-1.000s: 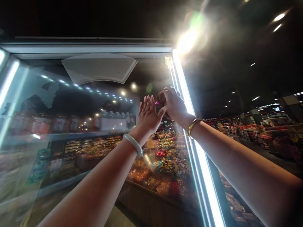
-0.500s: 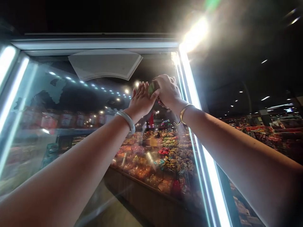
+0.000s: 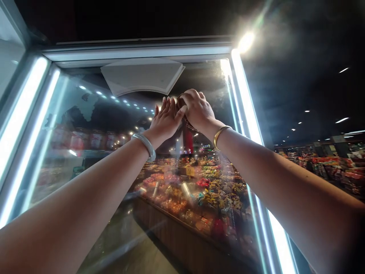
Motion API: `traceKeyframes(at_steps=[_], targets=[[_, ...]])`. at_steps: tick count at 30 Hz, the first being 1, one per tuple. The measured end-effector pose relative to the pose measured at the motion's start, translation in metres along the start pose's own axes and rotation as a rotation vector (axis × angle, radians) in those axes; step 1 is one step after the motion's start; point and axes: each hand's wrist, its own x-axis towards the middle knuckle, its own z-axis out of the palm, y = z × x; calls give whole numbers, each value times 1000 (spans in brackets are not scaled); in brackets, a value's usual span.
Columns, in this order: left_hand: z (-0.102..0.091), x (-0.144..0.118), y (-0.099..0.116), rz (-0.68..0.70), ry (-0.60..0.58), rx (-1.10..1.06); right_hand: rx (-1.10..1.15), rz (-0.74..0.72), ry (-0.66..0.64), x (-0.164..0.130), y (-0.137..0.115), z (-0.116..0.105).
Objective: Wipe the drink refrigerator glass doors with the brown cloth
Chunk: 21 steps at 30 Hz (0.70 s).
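Note:
My left hand (image 3: 166, 121) lies against a glass pane (image 3: 114, 125), fingers stretched out and a pale bangle (image 3: 146, 144) on its wrist. Right beside it, my right hand (image 3: 198, 109) is bent over with its fingers curled against the same pane. Something dark shows under its fingers, but I cannot make out whether it is a held thing or a reflection. A gold bangle (image 3: 219, 137) circles that wrist. Above both hands, a white curved panel (image 3: 142, 78) sits at the top of the glass.
Bright light strips (image 3: 249, 99) run down the pane's sides, and a pale frame bar (image 3: 139, 53) crosses its top. Heaps of colourful wrapped goods (image 3: 182, 190) show in the glass, along with blurred jars (image 3: 95, 140). Store shelves (image 3: 327, 165) stand far right.
The view has swung left, so the frame and panel appear further right. Both hands have moved left along the glass, staying close together.

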Motion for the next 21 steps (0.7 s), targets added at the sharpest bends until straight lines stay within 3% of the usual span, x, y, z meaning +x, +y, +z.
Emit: traceKeyframes(at_steps=[4,8,12,16,18,21], targets=[[4,0,2,14,28,-1,6,125,67,-21,-12,1],[6,-6,-4,21,26,-28,1,30,52,-31,-25,7],[-1,-4,-13,43,8,3,-27,-57,-20,0,4,1],[-5,6,-8,42,-25,-3,-61,104,76,8,43,-14],[-3,12,-1,54,-25,-16,-60,179,133,-6,45,-17],[3,22,9,117,13,-37,-54,124,132,-24,29,-13]])
